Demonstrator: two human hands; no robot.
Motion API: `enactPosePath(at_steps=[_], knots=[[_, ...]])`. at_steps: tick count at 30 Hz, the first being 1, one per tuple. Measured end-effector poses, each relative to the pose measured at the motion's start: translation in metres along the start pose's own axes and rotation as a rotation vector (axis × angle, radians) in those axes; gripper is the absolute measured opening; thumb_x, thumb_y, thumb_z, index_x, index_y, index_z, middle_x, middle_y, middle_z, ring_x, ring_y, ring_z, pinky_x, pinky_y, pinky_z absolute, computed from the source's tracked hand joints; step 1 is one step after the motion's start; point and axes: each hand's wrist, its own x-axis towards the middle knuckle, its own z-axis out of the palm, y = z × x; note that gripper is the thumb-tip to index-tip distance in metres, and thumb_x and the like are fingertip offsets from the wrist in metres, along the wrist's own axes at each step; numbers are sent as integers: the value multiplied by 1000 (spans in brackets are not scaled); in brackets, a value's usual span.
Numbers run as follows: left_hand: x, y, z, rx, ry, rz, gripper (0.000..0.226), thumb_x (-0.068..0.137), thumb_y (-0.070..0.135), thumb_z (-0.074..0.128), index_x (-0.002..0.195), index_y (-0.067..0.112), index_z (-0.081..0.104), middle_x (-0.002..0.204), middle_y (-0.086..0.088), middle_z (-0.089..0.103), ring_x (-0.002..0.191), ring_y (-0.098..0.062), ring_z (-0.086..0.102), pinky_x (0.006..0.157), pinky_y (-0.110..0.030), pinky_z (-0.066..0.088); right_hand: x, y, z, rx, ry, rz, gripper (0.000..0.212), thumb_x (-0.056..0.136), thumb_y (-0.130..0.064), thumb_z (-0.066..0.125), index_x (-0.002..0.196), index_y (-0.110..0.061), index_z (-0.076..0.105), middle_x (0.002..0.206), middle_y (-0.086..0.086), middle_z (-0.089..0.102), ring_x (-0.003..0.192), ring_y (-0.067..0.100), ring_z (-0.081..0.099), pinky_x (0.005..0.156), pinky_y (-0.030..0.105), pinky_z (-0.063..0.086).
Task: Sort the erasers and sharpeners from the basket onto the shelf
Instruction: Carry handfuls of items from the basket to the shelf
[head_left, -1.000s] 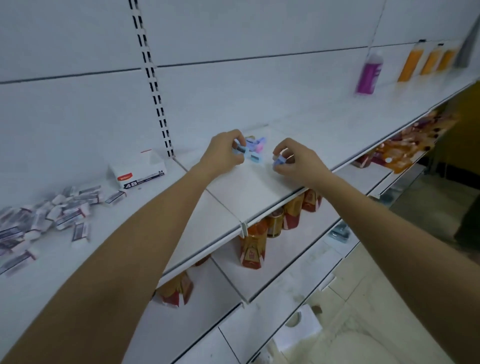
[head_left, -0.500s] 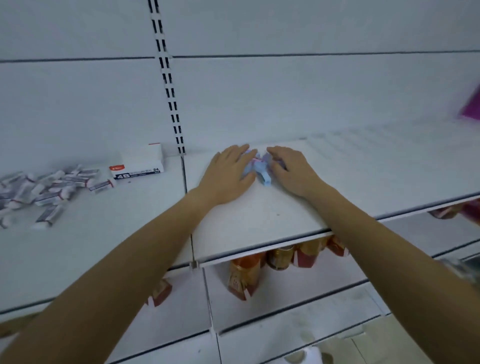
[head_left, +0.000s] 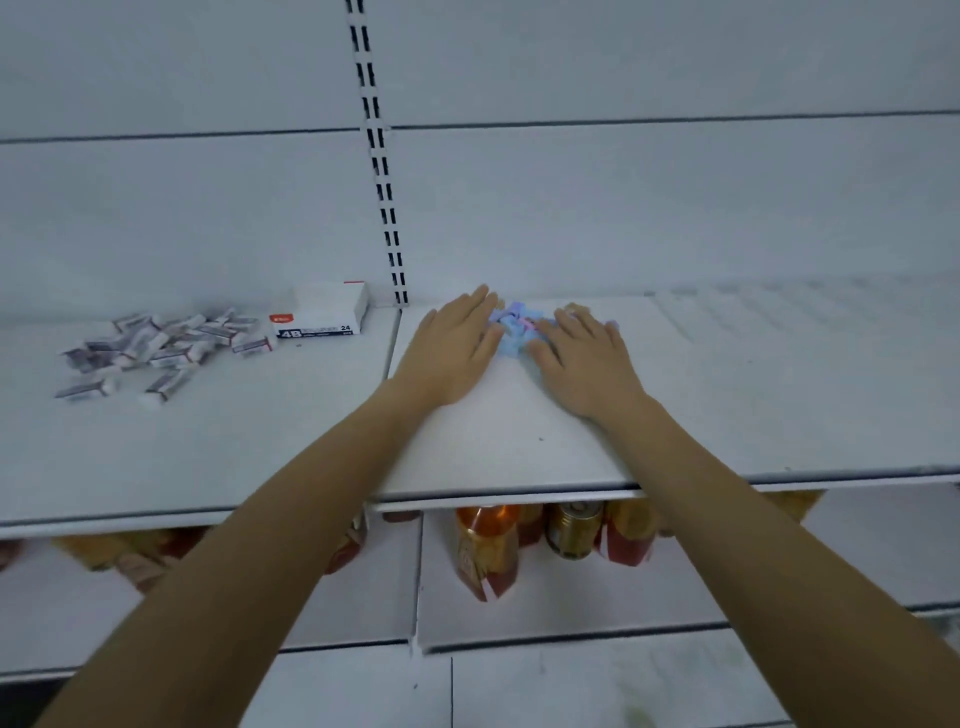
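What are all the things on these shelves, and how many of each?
erasers: a loose pile, too many to count, white with dark sleeves, left on the upper shelf.
eraser box: one, white with a red mark, just right of the erasers.
sharpeners: a small cluster, count partly hidden, light blue with some pink, between the hands.
slotted upright: one, white with dark slots, rising behind the upper shelf.
bottles: several, amber with red labels, on the lower shelf.
left hand: flat, fingers straight, touching the sharpeners from the left.
right hand: flat, fingers straight, touching them from the right.
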Motion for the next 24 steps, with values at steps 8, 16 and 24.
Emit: enactPosePath(at_steps=[8,16,24], knots=[[-3,5,-16,42,29,-41,77,82,49,12,132,2,47,141,-17,43,129,-29,44,105,-45,36,-5,-18,-12,37,75,-38,49,99,-43,21,143,-23,28,155,0,14,143,14,4,113,38,-9],[-39,-54,-107,311,148,-2,45,99,30,34,141,13,36,149,-7,34,136,-23,31,109,-41,22,-23,-117,-8,-55,110,-395,75,82,-56,6,138,-19,41,149,7,30,141,25,21,113,39,-3],[-166,-164,-240,483,242,-130,50,96,37,28,138,13,40,142,-8,44,129,-28,40,104,-41,30,-54,-311,8,-30,-22,-722,62,89,-50,20,134,-15,46,140,12,44,131,30,37,110,49,21]])
